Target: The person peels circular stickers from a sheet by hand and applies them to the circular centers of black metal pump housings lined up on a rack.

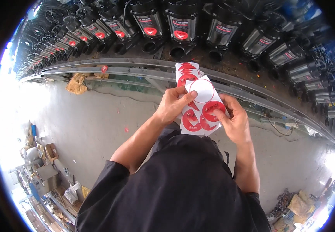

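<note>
A stack of white sticker sheets with round red stickers is held in front of my body. My left hand grips the stack from the left, its thumb on the top sheet. That sheet has a bare white circle ringed in red, and below it a round red sticker. My right hand is closed on the sheet's right edge, thumb over this sticker. Whether the sticker's edge is lifted cannot be seen. More sheets stick out beyond my left hand.
A long row of black-and-steel pumps stands beyond a metal rail. Round red stickers show on pumps from the middle leftward; pumps just right of the middle show none. Boxes and shelving are at lower left, sacks at lower right.
</note>
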Motion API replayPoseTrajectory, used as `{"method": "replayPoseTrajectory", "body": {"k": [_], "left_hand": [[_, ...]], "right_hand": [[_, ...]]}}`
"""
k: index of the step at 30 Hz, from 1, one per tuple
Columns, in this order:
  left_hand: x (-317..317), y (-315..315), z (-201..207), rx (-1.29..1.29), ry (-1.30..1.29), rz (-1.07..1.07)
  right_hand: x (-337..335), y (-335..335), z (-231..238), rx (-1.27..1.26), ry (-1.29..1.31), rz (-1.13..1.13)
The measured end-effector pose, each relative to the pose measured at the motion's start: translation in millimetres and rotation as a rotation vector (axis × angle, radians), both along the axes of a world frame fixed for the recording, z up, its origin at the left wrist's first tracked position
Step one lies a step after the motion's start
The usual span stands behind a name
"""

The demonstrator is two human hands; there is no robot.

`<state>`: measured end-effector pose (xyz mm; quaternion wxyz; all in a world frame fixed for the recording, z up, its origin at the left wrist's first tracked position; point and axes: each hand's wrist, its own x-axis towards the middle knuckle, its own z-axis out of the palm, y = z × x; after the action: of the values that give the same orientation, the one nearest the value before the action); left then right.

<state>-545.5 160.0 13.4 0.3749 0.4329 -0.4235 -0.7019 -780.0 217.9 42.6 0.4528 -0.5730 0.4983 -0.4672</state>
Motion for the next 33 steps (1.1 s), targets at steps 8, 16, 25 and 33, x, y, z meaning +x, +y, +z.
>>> {"method": "replayPoseTrajectory", "body": {"k": [8,16,25,33], "left_hand": [[-46.1,30.2,19.0,0.109,0.133,-0.031],[-58.4,26.9,39.1,-0.042,-0.094,-0.14],[-65.6,-21.2,38.7,-0.095,-0.193,-0.197],[-61.6,-70.0,38.6,-0.123,-0.222,-0.237]], "right_hand": [[-31.2,28.6,20.6,-0.1,0.134,0.092],[-38.8,19.8,16.4,-0.128,0.068,0.129],[-36.7,-20.0,17.6,-0.236,0.18,0.089],[-31.1,-57.8,10.4,-0.316,0.289,0.038]]}}
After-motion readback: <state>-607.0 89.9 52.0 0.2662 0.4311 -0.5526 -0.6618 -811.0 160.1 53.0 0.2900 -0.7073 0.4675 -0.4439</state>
